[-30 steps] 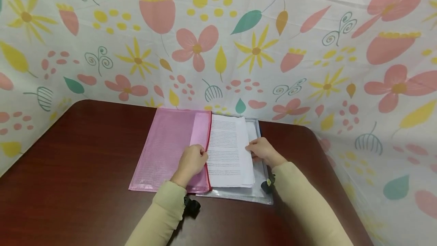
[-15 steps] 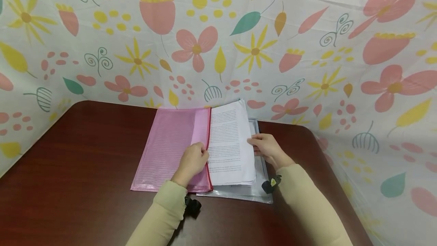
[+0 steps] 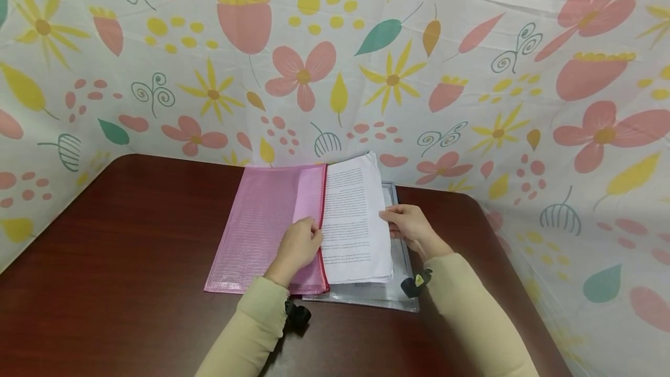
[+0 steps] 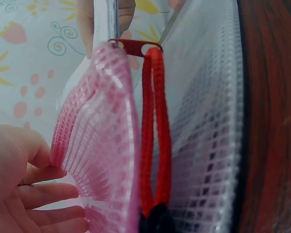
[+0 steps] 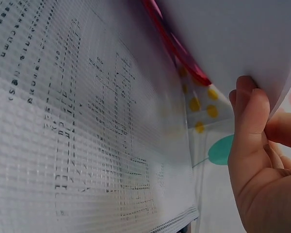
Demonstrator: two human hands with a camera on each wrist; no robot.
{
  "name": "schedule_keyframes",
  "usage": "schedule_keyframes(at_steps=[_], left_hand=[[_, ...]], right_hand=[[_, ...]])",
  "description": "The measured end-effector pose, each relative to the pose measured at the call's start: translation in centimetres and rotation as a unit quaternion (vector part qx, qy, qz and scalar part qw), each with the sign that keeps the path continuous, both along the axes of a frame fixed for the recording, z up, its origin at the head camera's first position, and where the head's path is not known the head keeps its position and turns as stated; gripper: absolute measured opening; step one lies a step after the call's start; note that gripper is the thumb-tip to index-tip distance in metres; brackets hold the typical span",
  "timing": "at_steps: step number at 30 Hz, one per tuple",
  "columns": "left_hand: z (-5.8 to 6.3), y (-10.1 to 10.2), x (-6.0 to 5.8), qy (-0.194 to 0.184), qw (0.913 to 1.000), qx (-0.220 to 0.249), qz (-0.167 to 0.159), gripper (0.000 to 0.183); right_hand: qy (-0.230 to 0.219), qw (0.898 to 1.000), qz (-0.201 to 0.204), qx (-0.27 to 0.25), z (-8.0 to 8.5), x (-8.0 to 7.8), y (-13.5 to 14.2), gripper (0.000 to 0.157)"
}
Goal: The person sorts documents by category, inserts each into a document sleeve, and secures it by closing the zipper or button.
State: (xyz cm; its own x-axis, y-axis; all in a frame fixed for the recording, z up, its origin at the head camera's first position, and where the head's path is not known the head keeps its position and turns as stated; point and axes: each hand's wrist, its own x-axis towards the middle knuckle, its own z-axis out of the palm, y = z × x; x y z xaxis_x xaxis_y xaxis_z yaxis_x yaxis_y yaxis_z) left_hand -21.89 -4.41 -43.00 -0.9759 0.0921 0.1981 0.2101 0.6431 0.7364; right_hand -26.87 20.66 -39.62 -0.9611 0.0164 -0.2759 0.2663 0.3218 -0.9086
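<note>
A pink mesh zip pouch (image 3: 253,226) with a red zipper edge lies left of centre in the head view. My left hand (image 3: 297,246) pinches its opening edge; in the left wrist view, thumb and fingers curl around the pink edge, beside a red zipper cord (image 4: 157,121). Printed papers (image 3: 348,220) extend from the pouch's right side, their left part inside it. My right hand (image 3: 410,227) pinches the stack's right edge, raised off what lies below, as the right wrist view shows. Underneath is a clear grey-edged mesh pouch (image 3: 361,295) with printed sheets in it, partly hidden.
Everything lies on a dark reddish-brown table (image 3: 131,237) with rounded far corners. A white curtain (image 3: 335,74) with flower and leaf prints hangs right behind its far edge. Black wrist cameras (image 3: 298,317) sit at both cuffs.
The papers' far end has risen and the stack has tilted up from the grey pouch. My right hand has shifted slightly right with the stack; the pink pouch has slid slightly right.
</note>
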Motion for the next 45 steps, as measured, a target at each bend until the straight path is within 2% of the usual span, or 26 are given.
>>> schedule_keyframes(at_steps=[5,14,22,37,45], left_hand=[[0.2,0.0,0.1,0.013,0.9999,0.002,0.002,0.013],[0.2,0.1,0.0,-0.009,0.9998,0.014,0.009,0.013],[0.5,0.3,0.2,-0.001,0.9996,0.024,0.016,0.011],[0.6,0.4,0.2,0.005,0.9993,0.018,0.031,0.010],[0.4,0.4,0.1,-0.004,0.9994,0.019,0.027,0.012]], right_hand=[[0.004,1.000,0.000,-0.017,0.1,0.0,-0.2,0.034],[0.008,0.999,-0.005,-0.049,0.0,0.0,-0.7,0.030],[0.020,0.997,-0.021,-0.069,-0.5,-0.1,-1.5,0.029],[0.035,0.996,-0.059,-0.059,-0.1,0.1,-1.6,0.026],[0.028,0.995,-0.045,-0.079,-0.8,0.4,-2.2,0.024]])
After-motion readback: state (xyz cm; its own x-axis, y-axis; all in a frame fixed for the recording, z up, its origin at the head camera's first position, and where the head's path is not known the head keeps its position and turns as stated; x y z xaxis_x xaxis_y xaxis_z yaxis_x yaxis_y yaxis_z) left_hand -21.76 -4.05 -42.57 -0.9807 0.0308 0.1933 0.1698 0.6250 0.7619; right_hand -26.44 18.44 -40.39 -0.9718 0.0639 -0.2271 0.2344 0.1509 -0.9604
